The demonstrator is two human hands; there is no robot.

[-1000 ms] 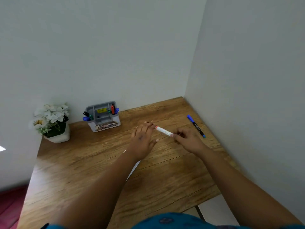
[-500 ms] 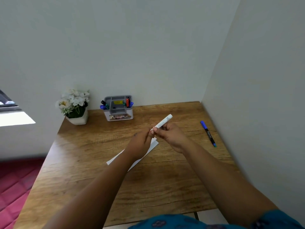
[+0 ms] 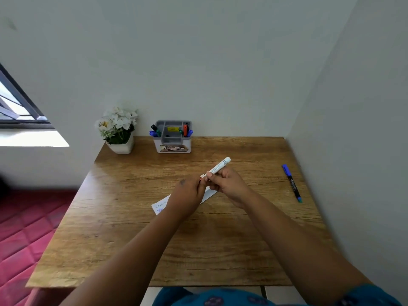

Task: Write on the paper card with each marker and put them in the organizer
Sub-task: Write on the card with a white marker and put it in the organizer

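My right hand [image 3: 227,186] grips a white marker [image 3: 218,167] by its barrel, its far end tilted up and to the right. My left hand [image 3: 187,195] pinches the marker's near end, where a bit of red shows at the fingertips. Both hands hover above the white paper card [image 3: 160,205], which lies on the wooden table [image 3: 123,217] with handwriting on its left end; its middle is hidden by my left hand. The grey and white organizer [image 3: 173,138] stands at the back against the wall with several markers in its side slots. A blue-capped black marker [image 3: 291,183] lies at the right.
A white pot of white flowers [image 3: 119,131] stands left of the organizer. Walls close off the table at the back and right. A red quilted surface [image 3: 26,228] lies beyond the table's left edge, below a window.
The camera has swung left and down. The marker has turned from pointing left to tilting up and right, and my left hand has closed on its near end.
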